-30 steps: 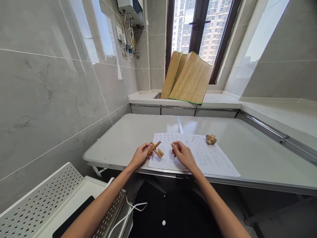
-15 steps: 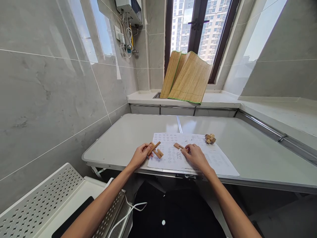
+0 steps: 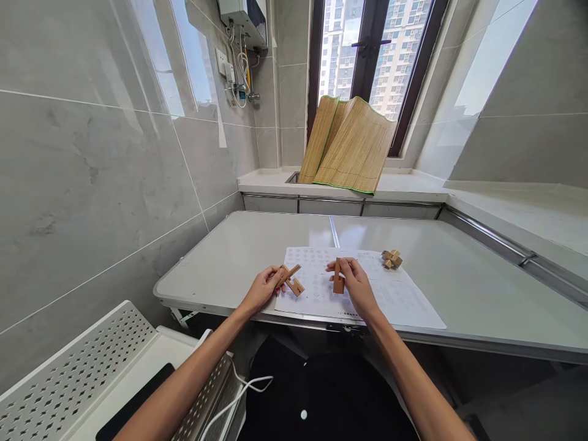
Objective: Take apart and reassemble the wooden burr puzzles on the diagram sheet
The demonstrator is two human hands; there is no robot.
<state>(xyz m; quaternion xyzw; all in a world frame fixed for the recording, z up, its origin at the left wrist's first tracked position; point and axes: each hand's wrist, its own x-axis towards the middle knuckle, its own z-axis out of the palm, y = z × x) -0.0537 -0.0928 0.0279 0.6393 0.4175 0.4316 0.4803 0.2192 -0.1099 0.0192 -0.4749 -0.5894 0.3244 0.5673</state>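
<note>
My left hand [image 3: 265, 288] is closed on crossed wooden puzzle pieces [image 3: 294, 284], one a slim bar and one notched with a dark mark. They are held at the left edge of a printed paper sheet [image 3: 316, 306]. To the right, my right hand [image 3: 356, 280] grips another notched wooden puzzle piece [image 3: 339, 285] between thumb and fingers, upright above the sheet. Its upper end is partly covered by my fingers. An assembled wooden burr puzzle [image 3: 392, 259] rests at the sheet's far right corner, apart from both hands.
The sheet lies on a white folding table [image 3: 229, 257] with a metal seam. Behind it, a folded bamboo mat [image 3: 353, 147] leans on the window ledge. A white perforated rack [image 3: 105, 361] and a white cable [image 3: 248, 386] are at lower left.
My right hand has lifted its puzzle piece off the sheet and turned it from lying flat to upright. My left hand holds its pieces nearly still.
</note>
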